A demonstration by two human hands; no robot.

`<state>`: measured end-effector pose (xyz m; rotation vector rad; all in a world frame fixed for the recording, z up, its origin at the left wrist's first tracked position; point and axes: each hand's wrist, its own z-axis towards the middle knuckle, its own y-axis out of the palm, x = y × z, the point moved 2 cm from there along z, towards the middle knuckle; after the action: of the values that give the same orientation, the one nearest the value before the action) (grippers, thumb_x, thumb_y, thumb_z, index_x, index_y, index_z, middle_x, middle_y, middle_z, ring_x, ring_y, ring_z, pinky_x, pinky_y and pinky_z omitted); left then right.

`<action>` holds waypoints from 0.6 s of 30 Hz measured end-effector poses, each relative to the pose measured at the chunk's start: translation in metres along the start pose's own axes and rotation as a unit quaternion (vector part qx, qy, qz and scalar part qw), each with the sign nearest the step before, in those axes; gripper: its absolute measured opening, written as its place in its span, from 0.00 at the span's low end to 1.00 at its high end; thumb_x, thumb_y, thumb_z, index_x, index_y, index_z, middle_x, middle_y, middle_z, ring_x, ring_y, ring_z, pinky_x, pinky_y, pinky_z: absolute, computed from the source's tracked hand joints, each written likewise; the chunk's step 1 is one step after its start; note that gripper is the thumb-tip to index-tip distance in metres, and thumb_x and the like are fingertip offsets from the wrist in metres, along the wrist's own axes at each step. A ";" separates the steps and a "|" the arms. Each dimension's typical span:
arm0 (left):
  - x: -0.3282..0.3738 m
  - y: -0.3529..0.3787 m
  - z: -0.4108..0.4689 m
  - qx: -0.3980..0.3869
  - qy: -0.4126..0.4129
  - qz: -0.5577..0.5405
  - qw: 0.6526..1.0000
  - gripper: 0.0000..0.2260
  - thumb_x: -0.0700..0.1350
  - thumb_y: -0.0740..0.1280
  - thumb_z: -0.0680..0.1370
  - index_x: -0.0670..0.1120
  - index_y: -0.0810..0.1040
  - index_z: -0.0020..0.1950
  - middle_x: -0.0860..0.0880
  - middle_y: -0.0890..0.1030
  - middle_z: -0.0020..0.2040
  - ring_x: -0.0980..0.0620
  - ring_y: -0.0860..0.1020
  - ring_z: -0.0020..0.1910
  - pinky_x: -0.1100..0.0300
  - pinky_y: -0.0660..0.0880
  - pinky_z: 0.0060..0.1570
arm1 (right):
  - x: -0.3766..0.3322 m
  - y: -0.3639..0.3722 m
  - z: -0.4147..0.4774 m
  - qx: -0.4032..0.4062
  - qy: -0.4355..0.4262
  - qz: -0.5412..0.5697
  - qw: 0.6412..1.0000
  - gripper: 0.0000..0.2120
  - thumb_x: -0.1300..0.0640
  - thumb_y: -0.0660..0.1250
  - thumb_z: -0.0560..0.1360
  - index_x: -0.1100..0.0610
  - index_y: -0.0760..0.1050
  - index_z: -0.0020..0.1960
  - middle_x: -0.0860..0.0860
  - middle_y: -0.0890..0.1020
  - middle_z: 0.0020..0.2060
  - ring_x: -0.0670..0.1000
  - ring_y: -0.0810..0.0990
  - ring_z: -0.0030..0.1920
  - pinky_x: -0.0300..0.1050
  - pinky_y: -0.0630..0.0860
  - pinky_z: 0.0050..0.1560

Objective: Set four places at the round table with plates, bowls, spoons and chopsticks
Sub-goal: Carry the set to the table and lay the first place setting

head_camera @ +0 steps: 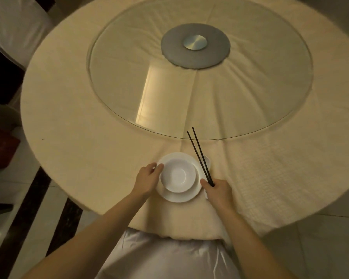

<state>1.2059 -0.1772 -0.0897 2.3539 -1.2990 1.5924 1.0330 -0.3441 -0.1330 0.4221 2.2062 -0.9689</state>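
Note:
A white plate [192, 194] lies near the front edge of the round table [85, 141], with a white bowl [177, 175] standing on it. My left hand [148, 178] touches the left rim of the plate and bowl with fingers curled. My right hand [219, 191] grips the near ends of two black chopsticks [198, 154], which slant up and away over the plate's right edge. A white spoon [208, 161] lies just right of the plate, mostly hidden behind the chopsticks and my right hand.
A cream cloth covers the table. A large glass turntable [260, 109] with a grey metal hub [194, 46] fills its middle. A chair with a shiny white cover [169, 254] stands right below me, another white-covered chair [14, 27] at the far left.

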 end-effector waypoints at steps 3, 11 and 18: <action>0.000 -0.001 0.001 0.003 -0.007 0.001 1.000 0.10 0.53 0.64 0.80 0.51 0.71 0.41 0.51 0.71 0.40 0.51 0.67 0.43 0.59 0.64 0.39 | 0.000 -0.001 0.001 -0.005 -0.009 0.006 1.000 0.16 0.48 0.70 0.77 0.53 0.79 0.32 0.47 0.80 0.26 0.51 0.79 0.32 0.41 0.70 0.29; 0.000 -0.018 -0.002 0.049 0.000 0.036 0.998 0.17 0.49 0.68 0.78 0.42 0.79 0.63 0.54 0.79 0.42 0.58 0.78 0.42 0.62 0.72 0.42 | -0.020 -0.031 -0.017 -0.022 -0.069 0.021 0.997 0.12 0.54 0.63 0.80 0.50 0.80 0.40 0.47 0.83 0.39 0.46 0.77 0.36 0.42 0.69 0.38; -0.002 -0.010 -0.008 -0.003 -0.023 0.003 1.000 0.07 0.45 0.68 0.78 0.45 0.85 0.46 0.47 0.85 0.34 0.48 0.84 0.33 0.48 0.82 0.45 | -0.046 -0.049 -0.021 -0.112 -0.141 0.120 0.976 0.04 0.53 0.71 0.76 0.51 0.82 0.44 0.46 0.86 0.43 0.40 0.82 0.43 0.35 0.71 0.46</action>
<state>1.2053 -0.1658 -0.0833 2.4003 -1.3182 1.5429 1.0302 -0.3624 -0.0654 0.4070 1.9277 -0.6034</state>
